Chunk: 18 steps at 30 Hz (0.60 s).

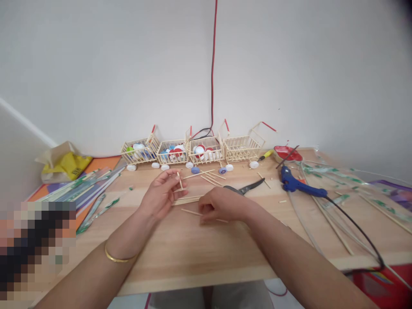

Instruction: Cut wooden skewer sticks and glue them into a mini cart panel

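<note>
My left hand [161, 193] pinches a short wooden stick [180, 182] upright between thumb and fingers. My right hand [222, 204] is low over the table, its fingers curled down onto a longer thin wooden stick [190, 211]; the exact grip is partly hidden. A few parallel sticks [188, 200] lie between the two hands. Behind my right hand rests a pair of dark-handled scissors [252, 186], partly covered by it. Several more cut sticks [210, 177] are scattered beyond the hands.
Several small stick-built carts stand along the wall, including one cart [243, 148] at the right. A blue glue gun [302, 187] with a black cord lies right, near a red dish [286, 153] and yellow-handled tool [266, 155]. Packaged sticks [96, 189] and a yellow bag [69, 165] are left.
</note>
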Motion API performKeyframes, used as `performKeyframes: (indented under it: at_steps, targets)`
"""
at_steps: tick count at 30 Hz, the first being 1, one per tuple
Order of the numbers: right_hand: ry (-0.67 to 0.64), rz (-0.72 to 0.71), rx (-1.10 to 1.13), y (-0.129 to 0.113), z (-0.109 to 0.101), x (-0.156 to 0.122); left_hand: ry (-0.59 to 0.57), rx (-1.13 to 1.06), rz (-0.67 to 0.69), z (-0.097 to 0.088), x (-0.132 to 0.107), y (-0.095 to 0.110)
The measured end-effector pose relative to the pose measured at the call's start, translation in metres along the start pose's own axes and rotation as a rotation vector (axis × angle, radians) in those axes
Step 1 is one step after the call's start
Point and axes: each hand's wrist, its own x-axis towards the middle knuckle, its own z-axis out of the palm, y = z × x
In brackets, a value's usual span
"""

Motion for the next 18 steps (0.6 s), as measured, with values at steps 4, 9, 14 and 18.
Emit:
performKeyframes:
  at_steps: [4, 9, 14, 18]
  targets:
    - [0.188, 0.075, -0.045, 0.009, -0.007, 0.001, -0.112, -0.061, -0.047, -0.002, -0.003, -0.011]
    - [0.451, 0.184, -0.074, 0.018, -0.021, 0.0, -0.19, -0.062, -0.056, -0.005, -0.001, -0.016]
    - [0.364, 0.403, -0.217, 0.012, -0.034, -0.015, -0.21, -0.031, -0.09, -0.005, -0.001, -0.017]
    - [0.13, 0.483, -0.34, 0.013, -0.044, -0.053, -0.228, 0.003, -0.083, -0.005, -0.005, -0.014]
